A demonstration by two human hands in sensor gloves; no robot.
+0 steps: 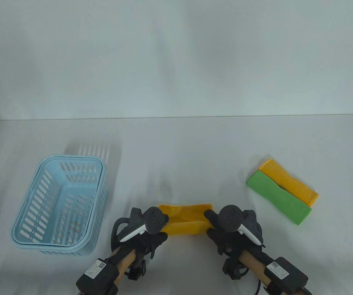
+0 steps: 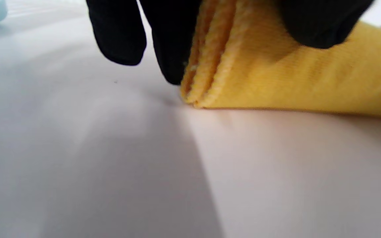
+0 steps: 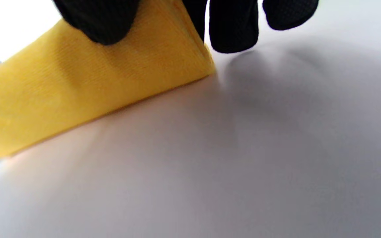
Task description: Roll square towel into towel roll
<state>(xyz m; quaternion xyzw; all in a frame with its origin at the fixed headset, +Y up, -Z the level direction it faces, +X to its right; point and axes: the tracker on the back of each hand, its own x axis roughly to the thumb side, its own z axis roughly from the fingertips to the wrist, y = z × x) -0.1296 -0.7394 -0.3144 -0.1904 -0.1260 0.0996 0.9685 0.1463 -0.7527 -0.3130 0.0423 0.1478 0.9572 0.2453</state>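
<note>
- Fingers [image 2: 316,23] of left hand [image 1: 147,235] and right hand [image 1: 225,236] pinch opposite ends of yellow folded cloth towel [image 1: 186,222], near table's front edge.
- Folded into a layered strip; looks barely rolled.
- Left: roll tight end to end.

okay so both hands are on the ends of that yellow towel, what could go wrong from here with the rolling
1. The left hand and right hand each pinch one end of the yellow towel, and its middle sags between them, so the roll may come out loose or uneven.
2. At the left end the folded layers show as separate edges; they could slip apart and spoil a neat end.
3. The towel lies close to the table's near edge, so little room is left on that side.
</note>
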